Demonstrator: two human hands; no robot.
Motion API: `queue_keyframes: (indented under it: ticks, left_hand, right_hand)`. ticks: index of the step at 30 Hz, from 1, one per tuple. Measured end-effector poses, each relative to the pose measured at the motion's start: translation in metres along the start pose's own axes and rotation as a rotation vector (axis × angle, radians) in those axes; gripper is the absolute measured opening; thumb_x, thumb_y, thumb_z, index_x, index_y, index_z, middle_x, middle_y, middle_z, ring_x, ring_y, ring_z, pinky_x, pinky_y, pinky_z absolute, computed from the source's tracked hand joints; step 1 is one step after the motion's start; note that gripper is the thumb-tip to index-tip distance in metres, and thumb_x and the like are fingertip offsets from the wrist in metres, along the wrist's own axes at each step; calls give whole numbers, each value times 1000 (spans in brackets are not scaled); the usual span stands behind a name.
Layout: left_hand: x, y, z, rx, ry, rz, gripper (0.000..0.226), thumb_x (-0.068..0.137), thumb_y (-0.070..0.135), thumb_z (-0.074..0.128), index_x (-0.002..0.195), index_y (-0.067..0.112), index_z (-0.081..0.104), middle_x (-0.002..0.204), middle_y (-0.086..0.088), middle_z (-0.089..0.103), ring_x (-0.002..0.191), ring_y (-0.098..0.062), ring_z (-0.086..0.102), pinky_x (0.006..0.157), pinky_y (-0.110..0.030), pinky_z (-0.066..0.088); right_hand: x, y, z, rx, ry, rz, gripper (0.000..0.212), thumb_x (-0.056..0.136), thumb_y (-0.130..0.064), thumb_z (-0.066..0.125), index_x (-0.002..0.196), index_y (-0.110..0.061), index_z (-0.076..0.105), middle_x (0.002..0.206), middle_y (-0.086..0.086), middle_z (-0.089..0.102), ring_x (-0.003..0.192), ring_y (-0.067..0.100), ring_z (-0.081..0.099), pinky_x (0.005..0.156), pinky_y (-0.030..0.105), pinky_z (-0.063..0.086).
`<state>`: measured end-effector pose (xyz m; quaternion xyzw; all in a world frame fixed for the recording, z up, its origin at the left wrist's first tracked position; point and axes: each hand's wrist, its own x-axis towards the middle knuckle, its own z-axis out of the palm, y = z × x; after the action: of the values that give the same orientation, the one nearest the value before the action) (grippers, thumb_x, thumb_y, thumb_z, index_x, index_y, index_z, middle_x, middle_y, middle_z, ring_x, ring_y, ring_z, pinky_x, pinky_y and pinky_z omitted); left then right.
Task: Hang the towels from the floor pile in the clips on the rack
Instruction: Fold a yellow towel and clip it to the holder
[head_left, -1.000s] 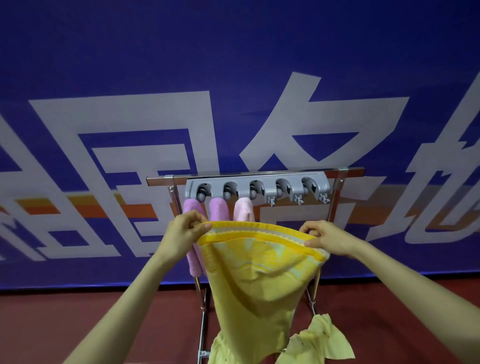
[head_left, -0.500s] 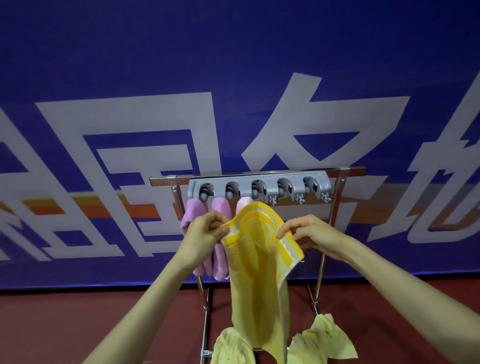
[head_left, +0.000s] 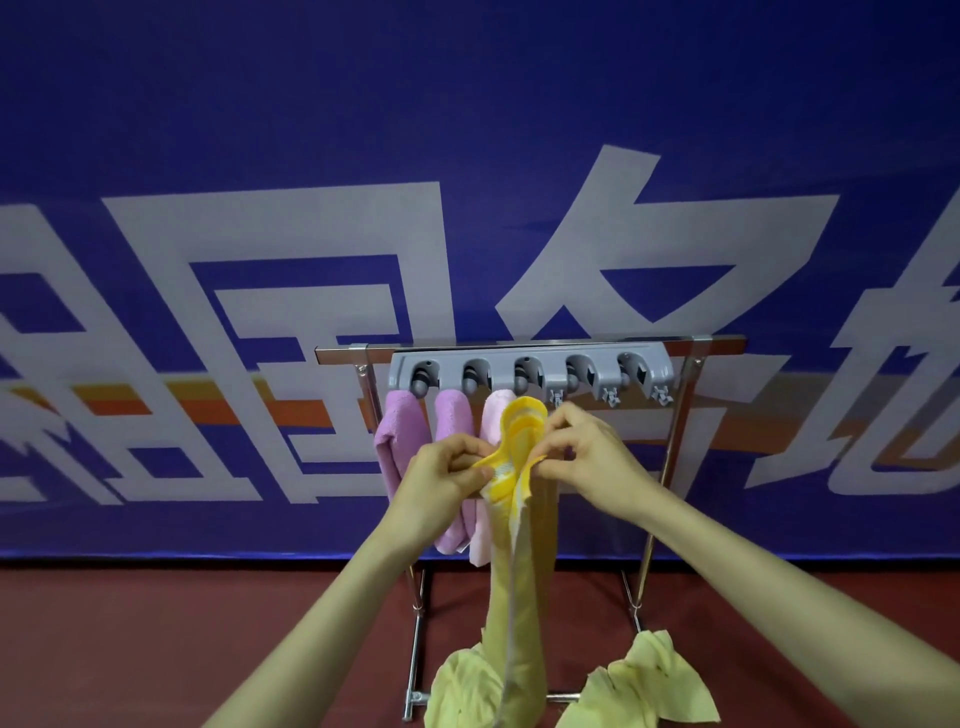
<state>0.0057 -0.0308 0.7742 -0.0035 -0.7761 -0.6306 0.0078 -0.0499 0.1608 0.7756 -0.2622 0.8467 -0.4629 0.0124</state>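
We gather the yellow towel (head_left: 521, 441) into a narrow loop for the 4th clip (head_left: 577, 375).
Our left hand (head_left: 441, 480) and right hand (head_left: 589, 460) both pinch its hem, fingers (head_left: 557, 435) curled tight. The fold arches up between them at centre frame, just below the grey clip bar (head_left: 530, 358) and right of the 3 pink towels (head_left: 451, 441). We judge it best to hold the loop slim and push it straight up. The floor pile (head_left: 649, 680) waits at lower right.
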Motion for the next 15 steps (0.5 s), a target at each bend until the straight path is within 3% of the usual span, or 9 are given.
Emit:
queue_keyframes:
  ticks: [2, 6, 9, 11, 15]
  left_hand:
    - [-5, 3, 2, -5, 12, 13, 12, 89, -2, 61, 97, 2, 68, 89, -14, 74, 80, -10, 67, 70, -13, 50]
    - [-11, 11, 1, -42, 55, 35, 14, 86, 0, 63, 95, 4, 73, 81, -4, 74, 73, -4, 66, 65, -10, 48]
    - [-16, 15, 2, -107, 75, 23, 13, 86, -3, 62, 95, 3, 70, 78, -4, 72, 64, -1, 66, 54, -8, 46]
    - [-20, 17, 1, -155, 94, 30, 12, 86, -3, 63, 93, 4, 69, 79, -5, 72, 67, 0, 67, 57, -7, 46]
    - [-24, 18, -3, -180, 96, 54, 16, 81, 3, 71, 97, 4, 68, 86, -7, 74, 82, -6, 70, 70, -9, 49]
  right_hand:
    - [2, -3, 4, -69, 33, -47, 3, 74, -13, 78, 73, -14, 75, 90, -3, 57, 81, 9, 47, 72, 15, 36]
    - [2, -10, 10, -39, 81, -39, 6, 72, -17, 78, 70, -20, 74, 74, 4, 66, 80, 19, 51, 79, 33, 41]
    - [2, -19, 13, 60, 104, 34, 12, 69, -11, 79, 65, -18, 70, 68, 8, 64, 65, 8, 49, 64, 21, 41]
    - [1, -24, 15, 98, 88, 46, 13, 69, -6, 79, 65, -14, 69, 64, 3, 62, 58, 2, 46, 57, 16, 39]
    - [7, -25, 18, 123, 91, 81, 12, 68, -9, 78, 65, -17, 69, 69, 12, 69, 60, 12, 55, 64, 37, 50]
